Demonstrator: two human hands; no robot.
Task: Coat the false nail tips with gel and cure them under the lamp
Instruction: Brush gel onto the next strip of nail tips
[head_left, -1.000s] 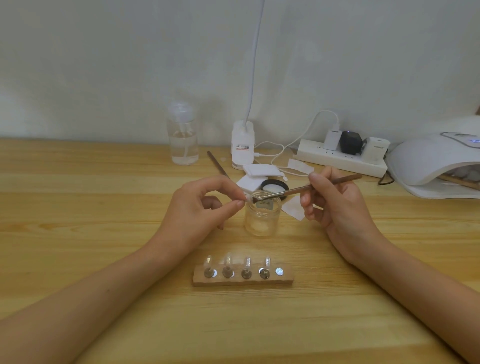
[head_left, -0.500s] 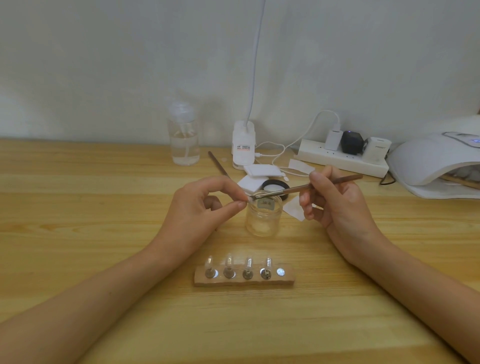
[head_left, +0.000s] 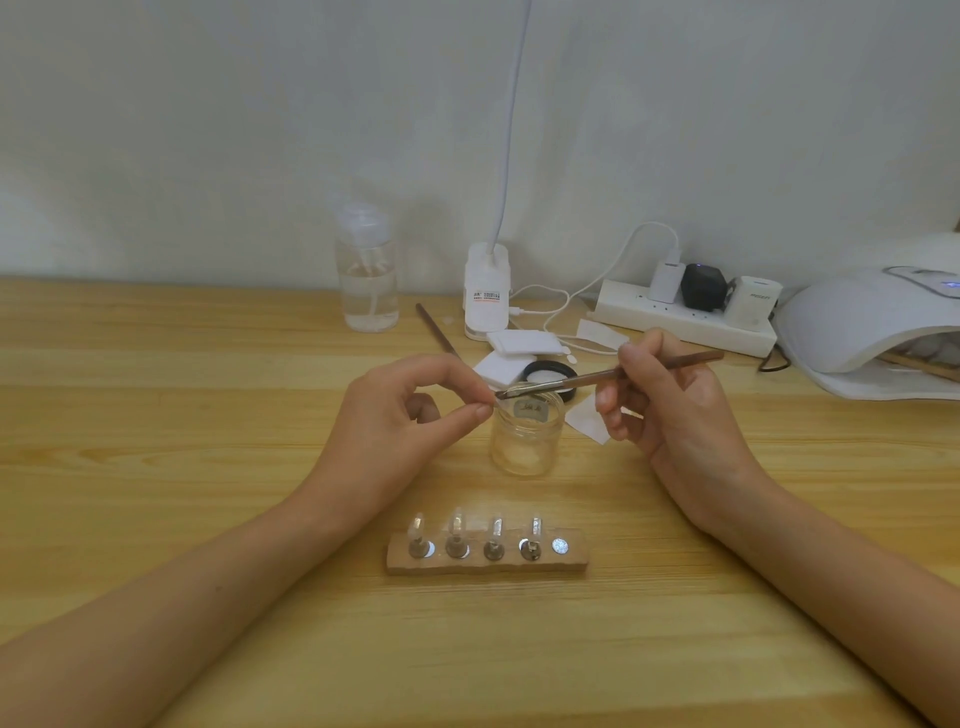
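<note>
My left hand (head_left: 402, 421) pinches a small clear nail tip (head_left: 492, 401) between thumb and forefinger, just left of the glass gel jar (head_left: 527, 437). My right hand (head_left: 670, 410) grips a brown brush (head_left: 613, 378), whose bristles touch the tip above the jar's rim. In front of my hands lies a wooden holder block (head_left: 488, 552) with several clear nail tips standing on pegs; its rightmost spot shows only a silver disc. The white curing lamp (head_left: 862, 327) sits at the far right edge.
A clear spray bottle (head_left: 367, 275), a white clip lamp base (head_left: 486, 293), a power strip (head_left: 685, 317) with plugs and cables, white pads (head_left: 522, 344), the black jar lid (head_left: 550, 375) and a second brush (head_left: 435, 328) stand behind the jar.
The brush tip slid slightly left along the pinched nail tip. Both hands and the other things stay almost where they were.
</note>
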